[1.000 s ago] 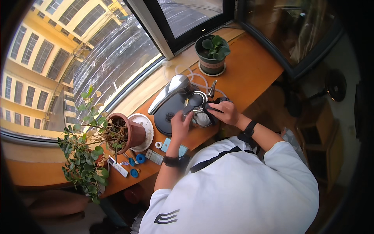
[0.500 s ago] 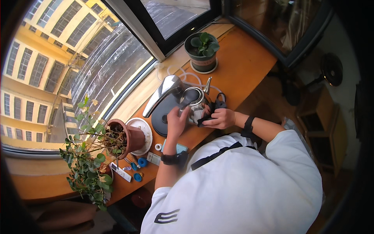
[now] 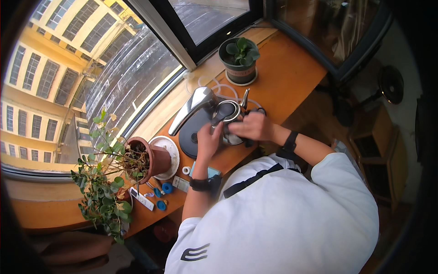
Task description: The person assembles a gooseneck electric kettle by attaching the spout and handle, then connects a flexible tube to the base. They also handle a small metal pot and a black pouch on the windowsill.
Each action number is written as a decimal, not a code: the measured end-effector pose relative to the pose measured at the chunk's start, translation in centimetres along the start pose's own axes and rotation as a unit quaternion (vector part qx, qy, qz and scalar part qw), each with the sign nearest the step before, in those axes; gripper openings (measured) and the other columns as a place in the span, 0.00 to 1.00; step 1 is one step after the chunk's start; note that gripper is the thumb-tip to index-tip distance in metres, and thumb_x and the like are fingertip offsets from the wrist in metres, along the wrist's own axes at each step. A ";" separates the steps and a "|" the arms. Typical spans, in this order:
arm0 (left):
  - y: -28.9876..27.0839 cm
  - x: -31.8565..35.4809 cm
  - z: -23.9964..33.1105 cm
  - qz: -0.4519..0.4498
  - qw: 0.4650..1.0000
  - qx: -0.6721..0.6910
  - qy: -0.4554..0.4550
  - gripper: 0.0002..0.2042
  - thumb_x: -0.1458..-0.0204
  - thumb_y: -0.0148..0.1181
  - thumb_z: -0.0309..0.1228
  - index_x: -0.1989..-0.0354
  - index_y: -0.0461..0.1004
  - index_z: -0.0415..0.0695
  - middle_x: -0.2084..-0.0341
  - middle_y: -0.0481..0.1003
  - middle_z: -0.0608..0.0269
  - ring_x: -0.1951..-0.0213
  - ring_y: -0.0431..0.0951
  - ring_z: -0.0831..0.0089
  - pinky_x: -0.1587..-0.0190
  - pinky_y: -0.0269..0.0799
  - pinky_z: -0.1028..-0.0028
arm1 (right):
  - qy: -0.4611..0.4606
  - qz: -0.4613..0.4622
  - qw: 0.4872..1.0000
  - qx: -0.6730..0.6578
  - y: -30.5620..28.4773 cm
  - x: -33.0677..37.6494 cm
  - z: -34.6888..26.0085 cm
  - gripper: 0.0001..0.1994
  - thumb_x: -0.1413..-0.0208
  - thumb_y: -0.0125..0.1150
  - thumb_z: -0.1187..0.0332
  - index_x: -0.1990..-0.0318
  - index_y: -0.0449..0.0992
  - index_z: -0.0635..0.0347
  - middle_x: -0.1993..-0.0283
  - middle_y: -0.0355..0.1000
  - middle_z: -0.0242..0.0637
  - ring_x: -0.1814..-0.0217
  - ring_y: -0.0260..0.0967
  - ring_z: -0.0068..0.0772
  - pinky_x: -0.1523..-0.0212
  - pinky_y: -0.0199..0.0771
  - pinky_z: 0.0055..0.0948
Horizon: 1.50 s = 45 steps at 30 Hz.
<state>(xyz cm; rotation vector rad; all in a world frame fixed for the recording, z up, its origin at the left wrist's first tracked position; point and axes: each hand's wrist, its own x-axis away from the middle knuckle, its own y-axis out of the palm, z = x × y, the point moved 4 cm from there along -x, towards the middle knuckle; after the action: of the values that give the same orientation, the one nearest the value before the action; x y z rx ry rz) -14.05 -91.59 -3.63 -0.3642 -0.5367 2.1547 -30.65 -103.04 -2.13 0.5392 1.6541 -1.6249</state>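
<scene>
A shiny steel kettle [image 3: 234, 138] with a dark lid [image 3: 226, 109] and a curved spout [image 3: 245, 98] stands beside a round black electric base [image 3: 189, 138]. My left hand [image 3: 209, 142] is closed at the kettle's dark handle, with the thumb up along it. My right hand [image 3: 254, 126] is over the kettle's right side, slightly smeared by motion. A dark cloth [image 3: 248, 143] shows beneath its fingers, mostly hidden by the hand. Behind the base rises a chrome, arm-shaped fixture [image 3: 194, 107].
A potted leafy plant [image 3: 238, 64] stands at the back, and a terracotta pot [image 3: 157, 160] on a white saucer [image 3: 171, 172] at the left. Nearby lie a white remote [image 3: 141, 199], blue tape rolls [image 3: 167, 187] and a small white roll [image 3: 185, 170]. A window borders the wooden counter [image 3: 292, 68].
My right hand has moved up and left across the kettle, covering more of its body and of the dark cloth. My left hand stays at the handle.
</scene>
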 end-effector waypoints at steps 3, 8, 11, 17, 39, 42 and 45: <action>-0.3 -0.1 -0.1 -0.011 1.000 -0.003 -0.011 0.16 0.44 0.62 0.38 0.71 0.75 0.34 0.80 0.74 0.50 0.77 0.71 0.65 0.69 0.67 0.66 | 0.027 0.025 0.999 -0.021 0.6 0.4 0.0 0.12 0.54 0.66 0.66 0.59 0.82 0.49 0.51 0.76 0.20 0.70 0.67 0.22 0.71 0.68 0.24; -0.4 -0.3 -0.8 -0.034 0.998 -0.012 -0.049 0.14 0.44 0.62 0.36 0.69 0.76 0.35 0.79 0.76 0.53 0.77 0.72 0.67 0.68 0.68 0.67 | -0.079 -0.056 0.992 -0.077 0.5 4.1 -0.8 0.12 0.54 0.65 0.66 0.59 0.82 0.48 0.53 0.76 0.18 0.74 0.64 0.19 0.73 0.65 0.21; 0.1 0.1 -1.2 -0.014 0.999 0.032 -0.042 0.14 0.44 0.62 0.36 0.69 0.76 0.35 0.79 0.76 0.53 0.78 0.71 0.69 0.70 0.67 0.68 | 0.152 0.065 0.985 -0.047 -0.6 0.6 1.2 0.12 0.51 0.62 0.73 0.57 0.81 0.55 0.50 0.77 0.35 0.70 0.72 0.30 0.71 0.71 0.28; 0.0 0.4 -2.6 -0.006 1.000 -0.001 -0.017 0.13 0.44 0.62 0.35 0.69 0.77 0.35 0.79 0.76 0.54 0.78 0.70 0.72 0.72 0.66 0.71 | 0.325 0.071 0.941 -0.060 1.4 3.7 1.6 0.17 0.46 0.58 0.75 0.48 0.77 0.62 0.45 0.73 0.42 0.58 0.77 0.43 0.63 0.77 0.34; 0.2 0.5 -4.0 0.008 0.999 0.007 0.047 0.14 0.38 0.55 0.37 0.70 0.77 0.39 0.83 0.73 0.70 0.85 0.64 0.84 0.80 0.57 0.79 | 0.301 0.056 0.947 -0.093 1.2 2.0 0.8 0.20 0.50 0.60 0.77 0.47 0.76 0.63 0.47 0.69 0.42 0.60 0.75 0.44 0.61 0.77 0.35; 0.2 0.4 -4.2 -0.005 1.000 0.026 -0.008 0.14 0.38 0.55 0.37 0.70 0.76 0.39 0.82 0.73 0.69 0.84 0.65 0.82 0.80 0.57 0.78 | 0.358 -0.018 0.930 -0.080 2.1 6.4 1.6 0.18 0.49 0.59 0.76 0.49 0.76 0.62 0.49 0.70 0.40 0.60 0.75 0.45 0.61 0.77 0.36; -0.3 0.7 -4.0 -0.038 0.994 0.043 -0.097 0.11 0.44 0.61 0.33 0.64 0.77 0.35 0.81 0.72 0.61 0.77 0.67 0.76 0.72 0.63 0.73 | 0.394 0.002 0.905 -0.161 1.1 6.9 3.6 0.18 0.49 0.65 0.68 0.50 0.75 0.61 0.52 0.71 0.42 0.57 0.74 0.48 0.57 0.77 0.36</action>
<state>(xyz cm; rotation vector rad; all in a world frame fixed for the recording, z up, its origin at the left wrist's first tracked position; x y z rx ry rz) -12.48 -89.87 -6.98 -0.0844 -0.5545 2.1445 -33.47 -107.82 -7.73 1.1171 2.4347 -1.1280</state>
